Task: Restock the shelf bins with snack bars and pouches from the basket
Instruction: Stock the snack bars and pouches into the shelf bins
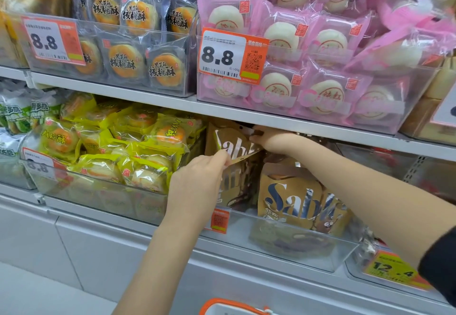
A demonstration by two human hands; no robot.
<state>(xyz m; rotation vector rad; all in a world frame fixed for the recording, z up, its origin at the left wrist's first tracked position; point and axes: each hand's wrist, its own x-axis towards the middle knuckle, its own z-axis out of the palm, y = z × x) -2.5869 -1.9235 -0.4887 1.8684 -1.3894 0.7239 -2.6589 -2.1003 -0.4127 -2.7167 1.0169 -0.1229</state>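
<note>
A brown "Sablé" pouch point(228, 139) stands tilted in the clear bin point(283, 248) on the lower shelf. My left hand point(197, 181) pinches its lower edge. My right hand point(271, 139) reaches in under the upper shelf and grips the pouch's top right corner. A second brown pouch point(296, 203) with blue lettering stands upright to the right in the same bin, below my right forearm. An orange-rimmed basket point(229, 307) shows only its rim at the bottom edge; what is inside it is hidden.
The upper shelf edge point(172, 100) runs just above my right hand. A bin of yellow-wrapped pastries point(111, 147) sits left of the pouch bin. Above are bins of grey-wrapped cakes point(123, 50) and pink-wrapped buns point(308, 63). An orange price tag point(219, 221) hangs on the bin front.
</note>
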